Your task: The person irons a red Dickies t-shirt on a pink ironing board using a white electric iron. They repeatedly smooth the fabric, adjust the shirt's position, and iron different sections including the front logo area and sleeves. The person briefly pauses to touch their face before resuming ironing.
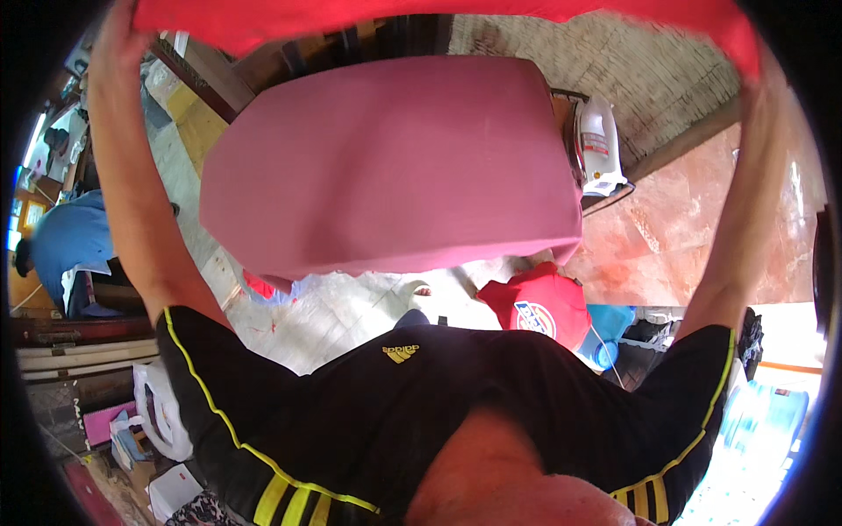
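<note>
At 12 o'clock, along the top rim, a red cloth [438,19] was stretched wide between both raised arms. L hand [123,35] sat at approx. 10–11 o'clock, at the cloth's left end; fingers mostly cut off by the rim, so whether they were clenched on the cloth could not be told. R hand [761,74] sat at approx. 1–2 o'clock under the cloth's right end; its fingers were hidden behind the fabric, so its grip could not be told either. Both forearms ran up from the black shirt [395,412] w/ yellow stripes at 6 o'clock.

Centre frame, below the cloth: a padded table w/ pink cover [386,167], not touched by either hand. At its 3 o'clock edge, a white iron [598,145] stood upright on a dark stand. At approx. 5 o'clock from the table, on the floor, a red garment [535,302] w/ a printed patch lay beside a blue container [610,337]. Far right, approx. 4 o'clock: a large blue water bottle [763,421]. At 9 o'clock, another person in a blue shirt [74,237] was bent over, well apart from the hands. At approx. 7–8 o'clock: a white plastic bag [162,412].
</note>
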{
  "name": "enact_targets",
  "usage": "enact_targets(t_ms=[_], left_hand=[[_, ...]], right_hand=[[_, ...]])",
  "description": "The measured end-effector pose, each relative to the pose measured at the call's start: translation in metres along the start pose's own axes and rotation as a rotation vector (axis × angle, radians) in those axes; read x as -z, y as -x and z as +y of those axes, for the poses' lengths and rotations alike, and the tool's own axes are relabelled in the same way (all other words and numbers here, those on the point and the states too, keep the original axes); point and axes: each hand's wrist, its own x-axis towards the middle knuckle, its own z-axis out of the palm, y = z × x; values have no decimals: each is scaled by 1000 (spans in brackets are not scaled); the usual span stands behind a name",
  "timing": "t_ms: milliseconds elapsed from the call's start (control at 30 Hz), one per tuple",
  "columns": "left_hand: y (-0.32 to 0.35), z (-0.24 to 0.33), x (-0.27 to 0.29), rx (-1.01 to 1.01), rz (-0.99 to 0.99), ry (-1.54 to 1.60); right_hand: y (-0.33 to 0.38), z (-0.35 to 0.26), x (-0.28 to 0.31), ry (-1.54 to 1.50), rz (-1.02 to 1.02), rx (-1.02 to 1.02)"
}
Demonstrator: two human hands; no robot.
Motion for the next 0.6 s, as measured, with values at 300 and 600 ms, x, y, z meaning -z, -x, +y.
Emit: enact_targets(t_ms=[300, 600], left_hand=[[399, -149, 95, 711, 40, -48], [500, -164, 139, 974, -313, -455]], right_hand=[[339, 127, -55, -620, -213, -694], [465, 177, -37, -215, -589, -758]])
